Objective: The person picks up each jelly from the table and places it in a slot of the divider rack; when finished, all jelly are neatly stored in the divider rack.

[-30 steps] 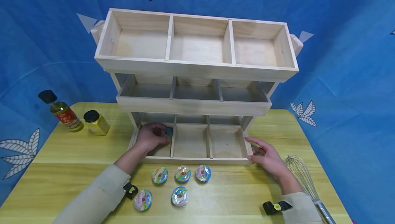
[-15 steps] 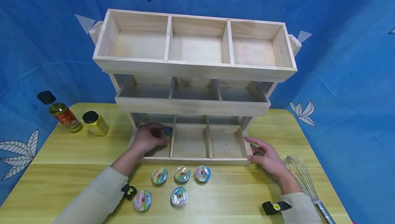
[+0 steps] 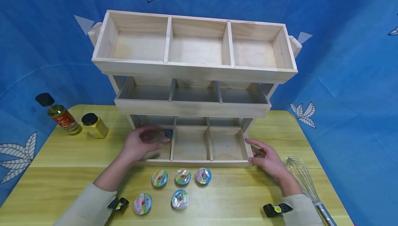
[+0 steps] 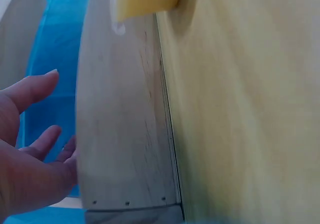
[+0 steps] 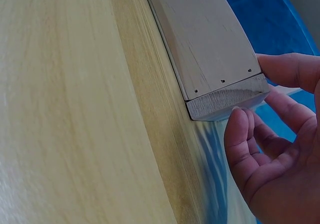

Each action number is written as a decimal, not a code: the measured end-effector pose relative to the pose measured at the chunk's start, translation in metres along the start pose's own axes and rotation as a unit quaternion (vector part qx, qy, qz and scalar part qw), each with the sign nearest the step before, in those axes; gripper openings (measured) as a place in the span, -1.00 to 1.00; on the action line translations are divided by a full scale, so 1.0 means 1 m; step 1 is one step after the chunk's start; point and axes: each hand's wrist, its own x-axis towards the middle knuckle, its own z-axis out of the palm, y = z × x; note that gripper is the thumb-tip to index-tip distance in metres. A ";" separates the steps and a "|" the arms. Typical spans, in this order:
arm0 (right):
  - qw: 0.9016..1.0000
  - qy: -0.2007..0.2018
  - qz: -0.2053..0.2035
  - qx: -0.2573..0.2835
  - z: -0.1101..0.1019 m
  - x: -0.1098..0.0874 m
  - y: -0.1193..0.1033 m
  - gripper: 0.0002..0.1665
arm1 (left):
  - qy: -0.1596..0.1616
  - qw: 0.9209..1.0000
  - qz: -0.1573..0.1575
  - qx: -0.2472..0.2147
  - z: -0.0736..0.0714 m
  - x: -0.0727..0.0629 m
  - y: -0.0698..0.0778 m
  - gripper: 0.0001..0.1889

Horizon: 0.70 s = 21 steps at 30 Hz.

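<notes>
A three-tier wooden rack (image 3: 192,108) stands on the table, each tier split into three compartments. A small sealed jelly cup (image 3: 166,135) with a blue rim lies in the bottom tier's left compartment. Over that compartment is my left hand (image 3: 136,144), its fingers spread and apart from the cup; the left wrist view shows no cup in its grasp. My right hand (image 3: 268,158) holds the bottom tier's front right corner, fingers bent around the wood (image 5: 225,98). Several similar cups, such as the front left cup (image 3: 143,204) and the right cup (image 3: 203,176), lie before the rack.
At the left stand an oil bottle (image 3: 63,117) with a red label and a yellow jar (image 3: 95,125) with a black lid. A whisk (image 3: 303,181) lies beside the right forearm. Blue patterned cloth (image 3: 342,63) hangs behind the table.
My left hand has let go of the jelly cup in the left compartment and drawn back to the left. The right hand keeps its place on the corner.
</notes>
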 end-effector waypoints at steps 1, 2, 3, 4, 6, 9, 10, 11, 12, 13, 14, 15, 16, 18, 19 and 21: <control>1.000 0.001 0.000 -0.001 0.000 0.000 0.000 -0.25 | 0.001 1.000 0.001 -0.008 -0.001 -0.005 0.002 -0.32; 1.000 0.002 0.000 -0.002 0.000 0.000 0.000 -0.25 | 0.002 1.000 0.003 -0.017 -0.002 -0.009 0.004 -0.31; 1.000 0.003 0.000 -0.003 0.000 0.000 -0.001 -0.25 | 0.003 1.000 0.005 -0.021 -0.003 -0.014 0.005 -0.30; 1.000 0.004 0.001 -0.004 0.000 0.000 -0.001 -0.25 | 0.002 1.000 0.009 -0.026 -0.004 -0.018 0.007 -0.30; 1.000 0.006 0.002 -0.006 -0.001 0.000 -0.001 -0.25 | -0.002 1.000 0.009 -0.028 -0.006 -0.027 0.010 -0.29; 1.000 0.007 0.001 -0.008 -0.001 0.000 -0.001 -0.25 | -0.009 1.000 0.008 -0.028 -0.009 -0.038 0.014 -0.27; 1.000 0.007 0.000 -0.008 -0.001 -0.001 -0.001 -0.25 | -0.013 1.000 0.007 -0.027 -0.010 -0.042 0.014 -0.26; 1.000 0.006 0.000 -0.006 -0.001 -0.001 0.000 -0.25 | -0.015 1.000 0.006 -0.022 -0.011 -0.045 0.015 -0.26; 1.000 0.006 -0.001 -0.006 -0.001 -0.001 0.000 -0.25 | -0.017 1.000 0.007 -0.020 -0.011 -0.049 0.016 -0.26; 1.000 0.006 -0.002 -0.005 -0.001 -0.001 0.000 -0.25 | -0.018 1.000 0.009 -0.018 -0.012 -0.052 0.017 -0.26; 1.000 0.005 -0.002 -0.004 -0.001 -0.001 0.000 -0.25 | -0.020 1.000 0.010 -0.017 -0.013 -0.055 0.018 -0.26; 1.000 0.006 -0.002 -0.003 -0.001 -0.001 0.000 -0.25 | -0.022 1.000 0.013 -0.019 -0.014 -0.058 0.018 -0.26; 1.000 0.006 -0.002 -0.002 -0.001 -0.001 0.001 -0.25 | -0.023 0.999 0.016 -0.018 -0.014 -0.061 0.019 -0.28; 1.000 0.006 -0.002 -0.001 0.000 -0.001 0.000 -0.25 | -0.025 0.999 0.023 -0.021 -0.016 -0.067 0.020 -0.30; 1.000 0.006 -0.002 -0.001 0.000 -0.001 0.000 -0.25 | -0.026 0.999 0.027 -0.020 -0.017 -0.070 0.020 -0.31; 1.000 0.006 -0.001 0.000 0.001 -0.001 0.000 -0.25 | -0.025 0.999 0.033 -0.018 -0.020 -0.078 0.019 -0.33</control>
